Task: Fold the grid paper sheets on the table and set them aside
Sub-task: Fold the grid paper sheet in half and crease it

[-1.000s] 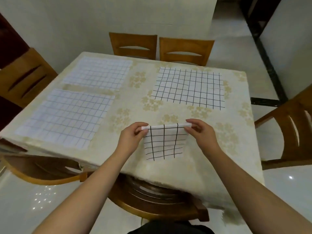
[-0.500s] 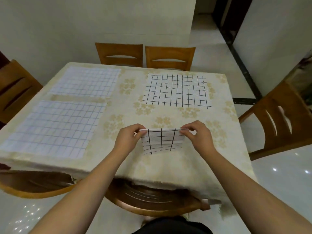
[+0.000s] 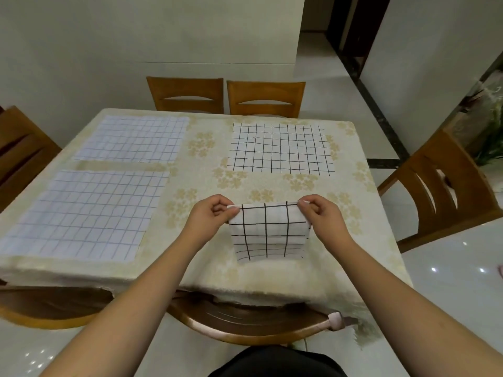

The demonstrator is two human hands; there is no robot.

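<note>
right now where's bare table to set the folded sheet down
Bare cloth lies right of the folded sheet, toward the table edge, and between it and the near faint-grid sheet. The left half is crowded; the dark-grid sheet fills the far right.

Home dining room — cloth-covered table (image 3: 272, 273), wooden chairs (image 3: 187, 94) around it, glossy tiled floor (image 3: 457, 289), hallway behind.
</note>
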